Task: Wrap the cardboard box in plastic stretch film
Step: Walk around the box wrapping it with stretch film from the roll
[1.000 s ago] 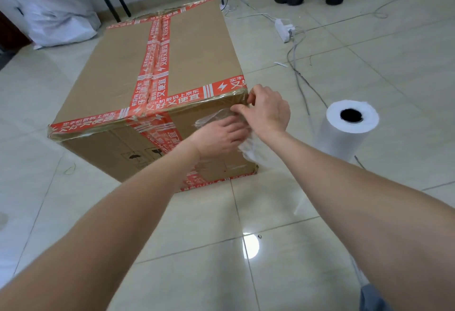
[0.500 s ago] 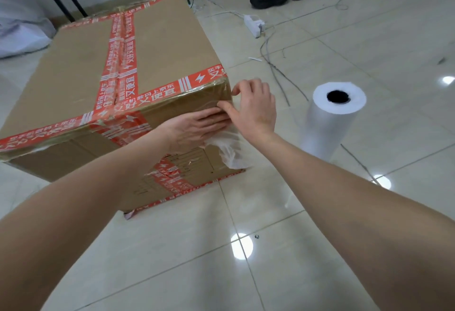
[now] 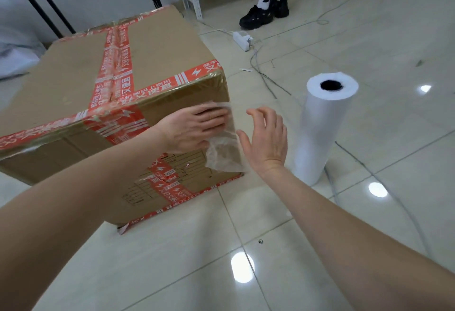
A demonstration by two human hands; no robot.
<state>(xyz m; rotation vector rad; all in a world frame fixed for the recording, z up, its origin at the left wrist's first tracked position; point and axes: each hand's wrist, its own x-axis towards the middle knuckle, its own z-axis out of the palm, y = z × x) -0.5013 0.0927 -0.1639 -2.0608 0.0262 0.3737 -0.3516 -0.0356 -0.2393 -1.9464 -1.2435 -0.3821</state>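
Cardboard box [image 3: 147, 47]: stood on floor [image 3: 172, 273] | pressed film tail [image 3: 224, 153] flat on near corner with straight-fingered left hand [image 3: 194, 128] | right hand [image 3: 267, 140] spread, empty, near stretch film roll [image 3: 325, 123] | likely best: kept tail pinned through first turn

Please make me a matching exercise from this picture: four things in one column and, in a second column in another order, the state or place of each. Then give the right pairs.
Column one:
1. left hand
2. right hand
3. roll
4. power strip

Column two:
A. stands upright on the floor
B. presses film flat on the box
C. lies near black shoes
D. open, fingers spread, grips nothing

Pairs: 1-B, 2-D, 3-A, 4-C.
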